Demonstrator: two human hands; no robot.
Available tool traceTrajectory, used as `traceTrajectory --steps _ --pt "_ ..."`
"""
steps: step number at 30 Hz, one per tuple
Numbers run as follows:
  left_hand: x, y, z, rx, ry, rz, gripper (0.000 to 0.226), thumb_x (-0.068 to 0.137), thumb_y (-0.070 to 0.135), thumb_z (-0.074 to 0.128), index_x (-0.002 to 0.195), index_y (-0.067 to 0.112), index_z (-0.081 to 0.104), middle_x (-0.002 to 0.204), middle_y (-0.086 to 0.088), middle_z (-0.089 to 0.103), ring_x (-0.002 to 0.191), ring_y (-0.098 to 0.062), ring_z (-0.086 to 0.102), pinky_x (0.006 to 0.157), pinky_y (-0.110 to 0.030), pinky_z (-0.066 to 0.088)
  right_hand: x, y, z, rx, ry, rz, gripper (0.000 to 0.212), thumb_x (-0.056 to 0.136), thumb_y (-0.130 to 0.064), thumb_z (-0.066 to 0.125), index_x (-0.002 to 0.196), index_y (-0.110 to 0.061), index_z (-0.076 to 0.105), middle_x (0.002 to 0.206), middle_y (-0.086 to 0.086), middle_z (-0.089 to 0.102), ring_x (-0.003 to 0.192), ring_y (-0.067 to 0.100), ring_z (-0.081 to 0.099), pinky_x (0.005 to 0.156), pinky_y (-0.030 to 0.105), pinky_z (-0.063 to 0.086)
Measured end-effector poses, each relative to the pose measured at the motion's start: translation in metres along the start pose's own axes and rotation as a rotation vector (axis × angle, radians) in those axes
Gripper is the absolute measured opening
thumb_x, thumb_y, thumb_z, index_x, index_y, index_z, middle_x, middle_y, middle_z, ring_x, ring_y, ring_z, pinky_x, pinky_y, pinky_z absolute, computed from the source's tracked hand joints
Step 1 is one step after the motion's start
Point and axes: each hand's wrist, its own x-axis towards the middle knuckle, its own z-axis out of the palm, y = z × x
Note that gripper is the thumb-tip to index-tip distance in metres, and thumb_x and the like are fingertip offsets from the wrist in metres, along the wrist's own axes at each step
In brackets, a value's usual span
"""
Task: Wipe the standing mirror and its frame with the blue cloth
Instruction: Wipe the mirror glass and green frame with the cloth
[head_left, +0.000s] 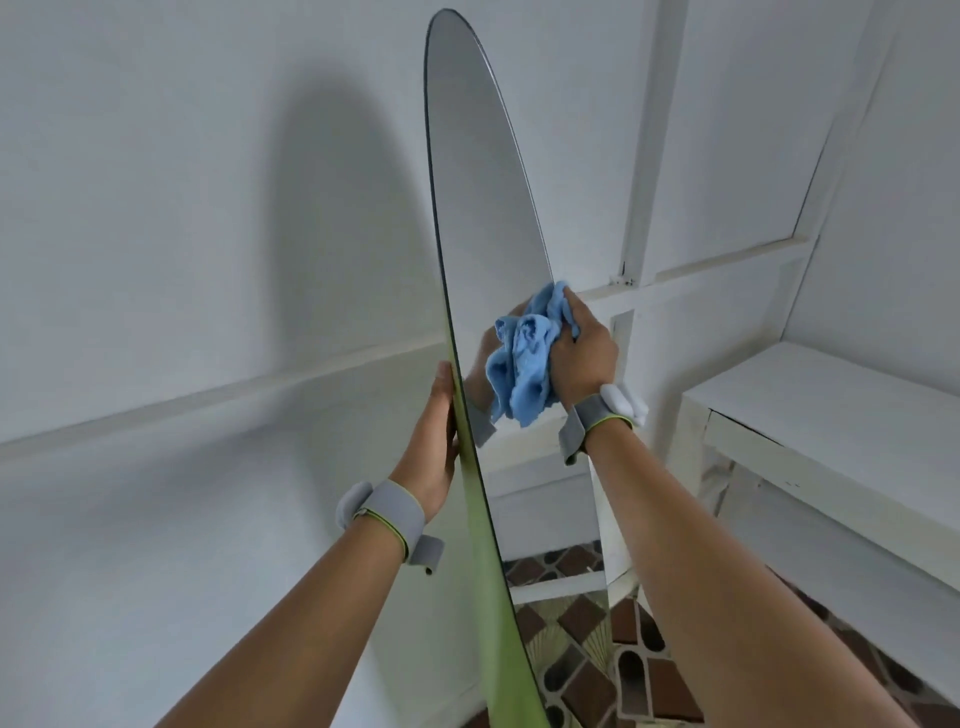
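The tall arched standing mirror (480, 171) rises through the middle of the view, seen almost edge-on, with a green frame edge (488, 561) on its left side. My left hand (434, 441) grips that green edge about halfway up. My right hand (582, 353) is closed around the bunched blue cloth (524, 358) and presses it against the glass near the mirror's right edge. The cloth and part of the hand are reflected in the glass. Both wrists wear grey bands.
White walls stand behind and left of the mirror. A white table or shelf (831, 410) stands close on the right. Patterned brown and cream floor tiles (639, 670) show at the bottom right.
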Motion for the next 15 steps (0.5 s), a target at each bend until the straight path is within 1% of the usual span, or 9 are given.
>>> traceTrajectory --steps 2,4,5,7,8,10,11,12,15 --pt "-0.008 -0.03 -0.002 -0.017 0.027 -0.069 0.094 0.074 0.086 0.04 0.138 0.023 0.062 0.131 0.004 0.069 0.135 -0.02 0.055 0.124 -0.043 0.031 -0.024 0.034 -0.001 -0.014 -0.037 0.062 0.047 0.103 -0.026 0.05 0.15 -0.028 0.047 0.139 0.002 0.063 0.128 0.026 0.06 0.101 0.02 0.039" --pt "-0.01 -0.059 -0.003 -0.046 0.031 -0.147 0.081 0.077 0.083 0.038 0.133 0.03 0.063 0.138 0.007 0.065 0.138 -0.016 0.052 0.125 -0.042 0.027 -0.043 0.068 0.002 -0.015 -0.046 0.159 0.047 0.103 -0.026 0.05 0.15 -0.03 0.046 0.142 0.001 0.062 0.13 0.026 0.058 0.104 0.022 0.04" --pt "-0.014 -0.075 -0.005 -0.048 0.027 -0.178 0.081 0.075 0.085 0.04 0.133 0.032 0.063 0.141 0.008 0.063 0.139 -0.014 0.051 0.126 -0.042 0.027 -0.057 0.086 0.005 -0.019 -0.039 0.208 0.047 0.104 -0.026 0.049 0.15 -0.03 0.047 0.142 0.001 0.061 0.13 0.026 0.058 0.105 0.022 0.039" --pt "-0.017 -0.09 -0.009 -0.045 0.026 -0.178 0.089 0.071 0.087 0.043 0.137 0.031 0.06 0.142 0.01 0.062 0.138 -0.011 0.051 0.125 -0.043 0.028 -0.07 0.105 0.006 -0.029 -0.046 0.239 0.047 0.104 -0.024 0.049 0.151 -0.028 0.046 0.144 0.001 0.06 0.131 0.025 0.057 0.107 0.023 0.039" --pt "-0.018 -0.101 -0.009 -0.051 0.03 -0.187 0.085 0.074 0.085 0.042 0.138 0.031 0.059 0.14 0.011 0.063 0.137 -0.01 0.053 0.124 -0.043 0.029 -0.077 0.117 0.008 -0.047 -0.043 0.262 0.048 0.104 -0.022 0.048 0.151 -0.027 0.046 0.145 0.002 0.059 0.132 0.026 0.057 0.107 0.023 0.039" --pt "-0.021 -0.124 -0.013 -0.048 0.026 -0.198 0.073 0.088 0.079 0.036 0.142 0.032 0.054 0.141 0.011 0.062 0.136 -0.009 0.053 0.124 -0.043 0.03 -0.094 0.146 0.012 -0.069 -0.051 0.317 0.049 0.104 -0.019 0.048 0.152 -0.027 0.045 0.145 0.004 0.059 0.132 0.027 0.057 0.108 0.025 0.039" --pt "-0.021 -0.136 -0.015 -0.046 0.024 -0.205 0.073 0.093 0.077 0.035 0.148 0.031 0.049 0.145 0.011 0.059 0.138 -0.009 0.051 0.125 -0.043 0.028 -0.103 0.16 0.014 -0.073 -0.057 0.351 0.049 0.104 -0.019 0.048 0.152 -0.027 0.044 0.145 0.005 0.059 0.131 0.028 0.057 0.109 0.026 0.039" --pt "-0.022 -0.147 -0.017 -0.042 0.027 -0.212 0.077 0.092 0.078 0.036 0.153 0.031 0.044 0.15 0.011 0.055 0.141 -0.008 0.049 0.126 -0.043 0.027 -0.111 0.176 0.016 -0.084 -0.068 0.38 0.049 0.104 -0.019 0.048 0.152 -0.027 0.044 0.144 0.005 0.059 0.13 0.028 0.057 0.109 0.028 0.04" --pt "-0.025 -0.179 -0.024 -0.061 0.034 -0.21 0.091 0.083 0.08 0.042 0.159 0.03 0.036 0.162 0.008 0.042 0.148 -0.011 0.04 0.126 -0.044 0.026 -0.134 0.217 0.02 -0.1 -0.083 0.433 0.049 0.103 -0.022 0.048 0.151 -0.03 0.044 0.137 0.004 0.064 0.124 0.028 0.061 0.107 0.034 0.046"
